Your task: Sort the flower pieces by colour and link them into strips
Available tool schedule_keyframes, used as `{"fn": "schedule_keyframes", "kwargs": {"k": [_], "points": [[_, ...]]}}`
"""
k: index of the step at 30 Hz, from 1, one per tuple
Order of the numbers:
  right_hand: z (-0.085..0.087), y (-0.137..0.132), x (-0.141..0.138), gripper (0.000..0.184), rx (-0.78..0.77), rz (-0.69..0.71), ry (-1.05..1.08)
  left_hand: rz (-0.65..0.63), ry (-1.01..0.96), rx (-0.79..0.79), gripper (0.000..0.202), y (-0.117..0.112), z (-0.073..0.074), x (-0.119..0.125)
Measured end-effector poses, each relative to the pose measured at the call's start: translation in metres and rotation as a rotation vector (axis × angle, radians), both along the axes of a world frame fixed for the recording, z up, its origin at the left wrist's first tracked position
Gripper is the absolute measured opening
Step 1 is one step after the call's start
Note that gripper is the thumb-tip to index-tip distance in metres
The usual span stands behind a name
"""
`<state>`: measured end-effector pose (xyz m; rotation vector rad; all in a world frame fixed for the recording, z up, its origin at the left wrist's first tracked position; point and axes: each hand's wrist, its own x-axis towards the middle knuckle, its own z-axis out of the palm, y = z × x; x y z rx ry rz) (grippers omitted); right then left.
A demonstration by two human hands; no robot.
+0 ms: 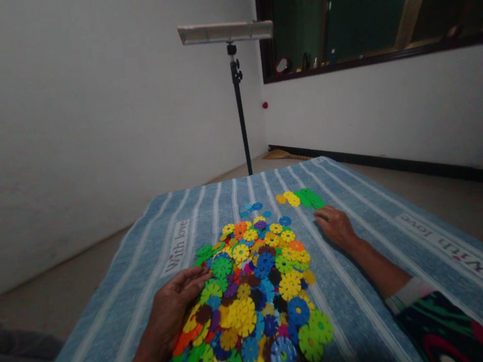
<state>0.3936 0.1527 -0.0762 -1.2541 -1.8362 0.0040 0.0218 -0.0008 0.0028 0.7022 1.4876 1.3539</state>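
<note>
A heap of flat plastic snowflake discs (253, 299) in several colours lies on a blue striped cloth (376, 306). My left hand (176, 307) rests flat along the heap's left side, fingers stretched out and touching the discs. My right hand (335, 226) lies further out on the cloth, fingers curled down onto a green disc (321, 213) at its fingertips. Just beyond it sits a small group of green discs (309, 197), with yellow discs (289, 198) beside them and a few blue discs (252, 207) to the left.
The cloth carries the words "With love" (176, 247) on white bands. Behind it stands a light panel on a black stand (238, 97). White walls close the corner; a dark window (378, 0) runs along the right wall. Bare floor surrounds the cloth.
</note>
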Motion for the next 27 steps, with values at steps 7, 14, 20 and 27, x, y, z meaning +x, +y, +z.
{"fn": "schedule_keyframes", "kwargs": {"k": [7,14,20,27], "points": [[-0.001,-0.008,-0.013,0.019,-0.064,0.107,-0.047,-0.005,-0.01,0.028,0.042,0.0,-0.005,-0.004],[0.003,-0.015,-0.026,0.02,-0.131,0.192,-0.099,-0.015,-0.006,0.015,0.041,-0.001,-0.001,0.001],[0.019,-0.026,-0.058,0.026,-0.229,0.083,-0.267,-0.016,0.013,0.021,0.042,-0.001,-0.002,-0.001],[0.019,-0.026,-0.07,0.032,-0.308,0.01,-0.397,-0.018,0.016,0.013,0.042,0.0,-0.004,-0.003]]}}
